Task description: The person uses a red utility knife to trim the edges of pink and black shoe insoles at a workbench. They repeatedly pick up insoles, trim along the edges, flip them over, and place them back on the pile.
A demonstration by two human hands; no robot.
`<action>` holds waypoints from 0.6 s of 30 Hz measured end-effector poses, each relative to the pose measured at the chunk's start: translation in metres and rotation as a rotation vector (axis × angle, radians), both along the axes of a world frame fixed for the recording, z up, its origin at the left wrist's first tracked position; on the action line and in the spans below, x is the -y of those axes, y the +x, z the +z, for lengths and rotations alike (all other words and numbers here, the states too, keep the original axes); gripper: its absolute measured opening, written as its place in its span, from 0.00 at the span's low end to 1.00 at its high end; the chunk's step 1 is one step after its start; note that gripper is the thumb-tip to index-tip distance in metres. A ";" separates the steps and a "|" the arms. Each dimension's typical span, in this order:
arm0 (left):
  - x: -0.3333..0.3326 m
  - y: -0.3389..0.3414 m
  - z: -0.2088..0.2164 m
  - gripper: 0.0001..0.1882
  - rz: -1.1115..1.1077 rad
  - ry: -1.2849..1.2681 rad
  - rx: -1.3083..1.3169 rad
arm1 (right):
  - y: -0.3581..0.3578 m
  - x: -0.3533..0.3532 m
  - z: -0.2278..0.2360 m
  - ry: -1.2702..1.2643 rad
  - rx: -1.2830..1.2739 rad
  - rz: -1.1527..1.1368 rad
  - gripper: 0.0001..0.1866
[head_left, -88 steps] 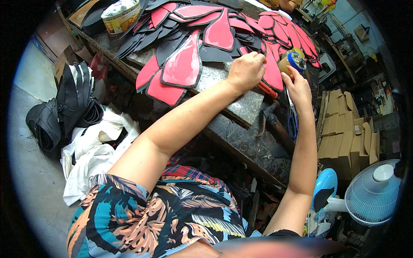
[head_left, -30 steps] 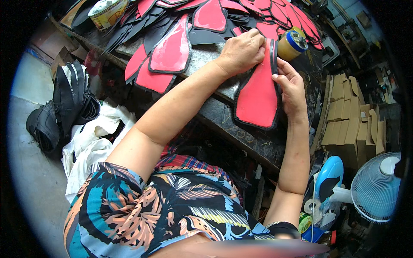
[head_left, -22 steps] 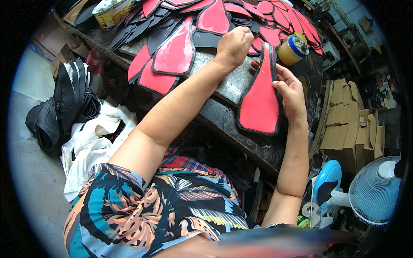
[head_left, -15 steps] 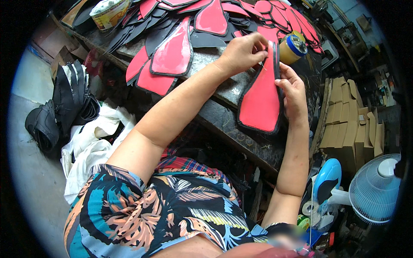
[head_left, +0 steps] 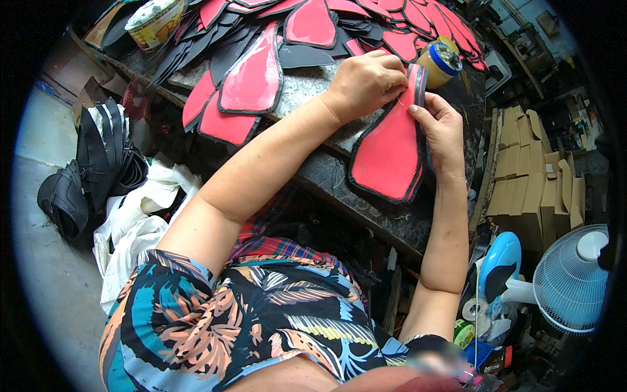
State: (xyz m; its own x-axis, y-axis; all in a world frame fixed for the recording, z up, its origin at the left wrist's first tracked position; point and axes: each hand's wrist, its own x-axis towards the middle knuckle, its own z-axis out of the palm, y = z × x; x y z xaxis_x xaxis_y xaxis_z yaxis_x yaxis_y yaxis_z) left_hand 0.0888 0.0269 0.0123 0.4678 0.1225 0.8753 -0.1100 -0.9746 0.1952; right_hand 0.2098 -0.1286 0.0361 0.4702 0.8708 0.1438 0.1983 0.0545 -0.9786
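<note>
A long red panel (head_left: 389, 160) with black edging, wide at the near end and narrow at the far end, is held tilted above the front edge of the table. My right hand (head_left: 444, 127) grips its right side, thumb on the red face and fingers behind. At the narrow end, my left hand (head_left: 369, 81) is closed, its fingertips against the panel's left edge. What those fingertips pinch is hidden. A fine pale thread shows just below them. Similar red panels (head_left: 251, 81) lie left of my hands, overlapping dark pieces (head_left: 305, 56).
A blue-rimmed jar (head_left: 439, 64) of yellowish stuff stands just beyond my right hand. At the far left of the table (head_left: 336, 179) is an open tub (head_left: 153, 25). Folded cartons (head_left: 532, 176) and a fan (head_left: 571, 281) are at the right; white cloth (head_left: 147, 209) hangs at the left.
The panel has tilted a little, its wide end swinging left. My left hand's fingers have closed more tightly by its narrow end. My right hand has slid slightly up its edge.
</note>
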 end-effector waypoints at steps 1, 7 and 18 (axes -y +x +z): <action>0.001 0.000 0.000 0.07 0.013 0.018 0.003 | -0.001 0.000 0.000 0.021 0.008 0.022 0.13; 0.006 -0.001 0.001 0.06 0.075 0.032 -0.045 | -0.002 0.000 -0.001 0.023 0.029 0.055 0.15; -0.008 -0.004 0.003 0.08 0.256 -0.362 -0.013 | -0.005 0.003 0.001 0.045 -0.075 0.054 0.15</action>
